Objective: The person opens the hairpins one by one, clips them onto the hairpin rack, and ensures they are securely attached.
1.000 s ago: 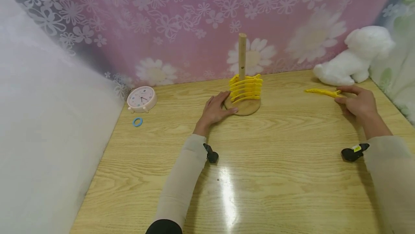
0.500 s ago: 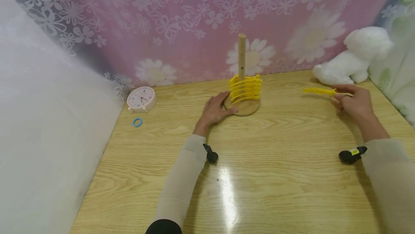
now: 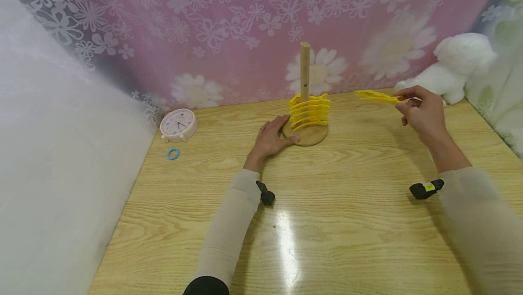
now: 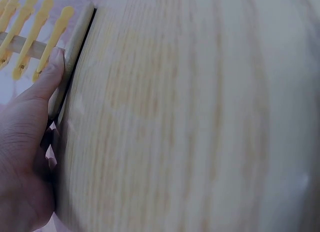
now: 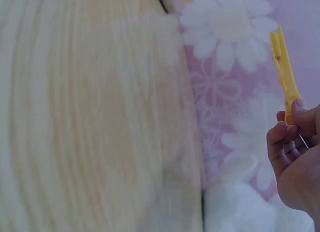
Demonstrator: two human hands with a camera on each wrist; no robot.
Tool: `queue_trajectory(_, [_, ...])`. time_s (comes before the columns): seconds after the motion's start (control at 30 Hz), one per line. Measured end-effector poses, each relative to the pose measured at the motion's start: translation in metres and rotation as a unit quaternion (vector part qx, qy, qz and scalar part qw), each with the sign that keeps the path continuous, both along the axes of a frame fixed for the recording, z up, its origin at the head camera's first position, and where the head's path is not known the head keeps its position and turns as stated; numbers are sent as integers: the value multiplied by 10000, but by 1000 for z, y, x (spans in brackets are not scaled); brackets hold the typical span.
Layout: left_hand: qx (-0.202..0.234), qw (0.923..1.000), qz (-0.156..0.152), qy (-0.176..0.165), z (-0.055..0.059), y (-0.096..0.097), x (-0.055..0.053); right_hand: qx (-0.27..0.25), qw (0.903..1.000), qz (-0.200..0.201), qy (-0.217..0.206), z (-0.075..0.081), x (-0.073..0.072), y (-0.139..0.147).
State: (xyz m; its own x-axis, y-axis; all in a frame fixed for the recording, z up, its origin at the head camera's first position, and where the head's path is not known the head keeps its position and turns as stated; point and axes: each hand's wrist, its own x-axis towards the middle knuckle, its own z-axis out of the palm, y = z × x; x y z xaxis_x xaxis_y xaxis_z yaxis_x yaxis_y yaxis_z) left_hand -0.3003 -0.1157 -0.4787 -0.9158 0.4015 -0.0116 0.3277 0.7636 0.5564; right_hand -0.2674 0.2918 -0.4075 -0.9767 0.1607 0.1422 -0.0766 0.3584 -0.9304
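My left hand (image 3: 271,140) holds the round base of a wooden post stand (image 3: 312,137) at its left rim, with the thumb over the base. Several thin, curved yellow plastic pieces (image 3: 310,112) are stacked around the upright post, and the left wrist view shows those pieces (image 4: 37,29) beside my thumb. To the right of the stand, my right hand (image 3: 425,112) pinches one more yellow plastic piece (image 3: 377,96) by its end, raised above the table. In the right wrist view this piece (image 5: 285,71) appears narrow and nearly edge-on, between thumb and fingers.
A pink alarm clock (image 3: 179,125) stands at the table's back left, and a blue ring (image 3: 173,154) lies in front of it. A white plush dog (image 3: 461,66) sits at the back right. Behind the wooden table (image 3: 347,213) hangs a pink floral curtain (image 3: 245,36).
My right hand has lifted the yellow plastic piece from beside the plush dog and carried it up and left towards the stand. My left hand and the stand stay put.
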Motion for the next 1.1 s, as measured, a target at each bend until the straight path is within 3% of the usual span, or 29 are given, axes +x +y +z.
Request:
queue_trajectory(0.3, [-34, 10000, 29, -12, 0, 0, -1, -322, 9974, -114, 631, 13, -10, -43])
queue_trajectory(0.53, [-67, 10000, 31, -37, -1, -1, -3, -496, 9963, 96, 690, 15, -18, -79])
queue_trajectory(0.7, [-114, 9999, 30, -22, -2, 0, -3, -381, 9965, 86, 740, 15, -25, -104])
queue_trajectory(0.87, [-95, 9999, 20, -32, -2, 0, -2, -399, 9933, 248, 1060, 17, -32, -125])
queue_trajectory(1.1, [3, 10000, -6, -52, 0, -1, 0, 45, 9918, 450, 1197, 19, -34, -145])
